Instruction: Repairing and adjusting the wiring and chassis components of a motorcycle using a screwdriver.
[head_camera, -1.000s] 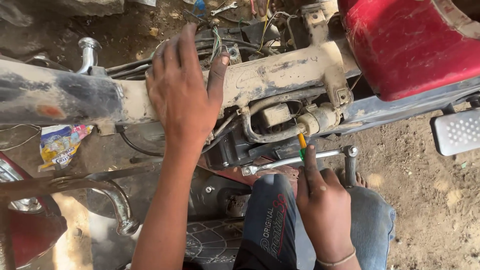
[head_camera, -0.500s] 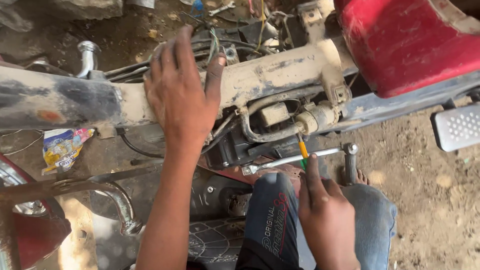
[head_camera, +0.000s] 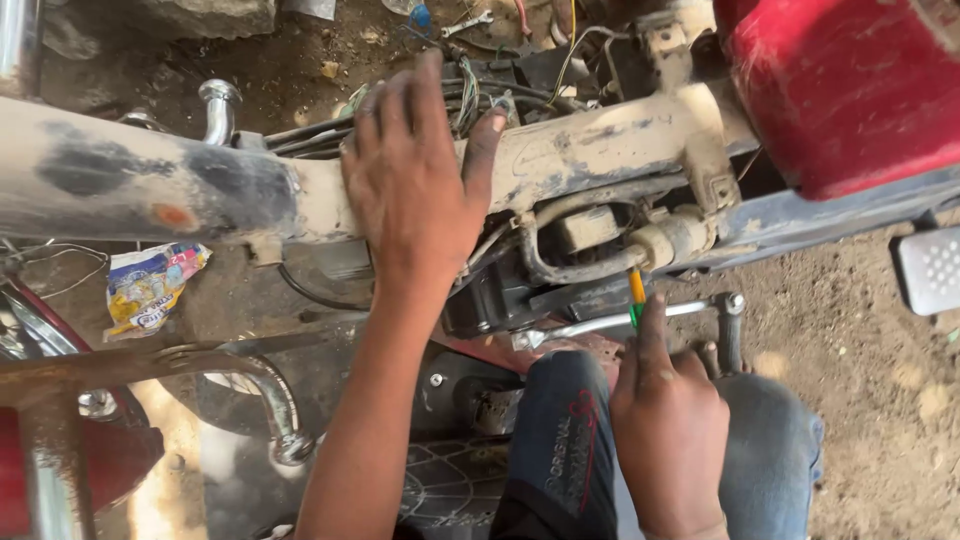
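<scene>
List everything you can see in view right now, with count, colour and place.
Motorcycle frame tube: one, dusty beige with black patches, across the upper half.
Fuel tank: one, red, top right.
Wire bundle: several, dark and green, behind the frame.
Screwdriver: one, yellow-green handle, centre right, tip towards the engine area.
Kick lever: one, chrome, below the frame.
Footrest: one, grey, right edge.
Wrapper: one, multicoloured, on the dirt at left.
Left hand: flat on the frame tube.
Right hand: holds the screwdriver, resting over a jeans-clad knee.

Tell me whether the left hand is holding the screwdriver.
No: the left hand lies flat on the dusty frame, while the right hand grips the screwdriver.
</scene>
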